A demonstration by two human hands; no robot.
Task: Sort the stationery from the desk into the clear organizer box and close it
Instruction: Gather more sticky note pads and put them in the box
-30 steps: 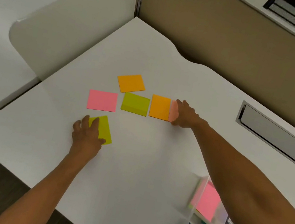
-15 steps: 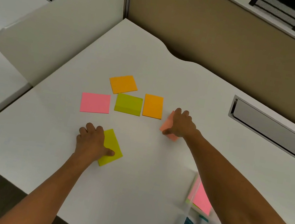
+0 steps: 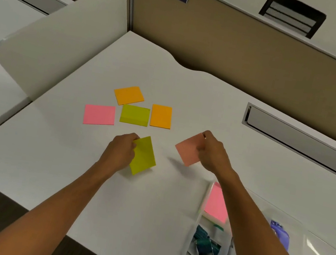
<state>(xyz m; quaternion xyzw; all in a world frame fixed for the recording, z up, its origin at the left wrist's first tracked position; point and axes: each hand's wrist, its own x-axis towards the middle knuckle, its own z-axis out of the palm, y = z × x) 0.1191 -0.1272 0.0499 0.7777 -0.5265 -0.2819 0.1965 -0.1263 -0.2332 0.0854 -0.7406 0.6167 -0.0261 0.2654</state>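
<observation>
At frame centre, the left hand (image 3: 121, 153) pinches a green pad (image 3: 143, 155) and the right hand (image 3: 211, 153) a salmon pad (image 3: 187, 150), both above the bench (image 3: 191, 91). Edge-only pinches risk dropping them before the organizer box (image 3: 198, 219), lower right.

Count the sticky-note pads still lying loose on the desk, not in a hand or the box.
4: orange pad farthest back, green pad in the middle, second orange pad to its right, pink pad on the left. None looks hidden.
</observation>
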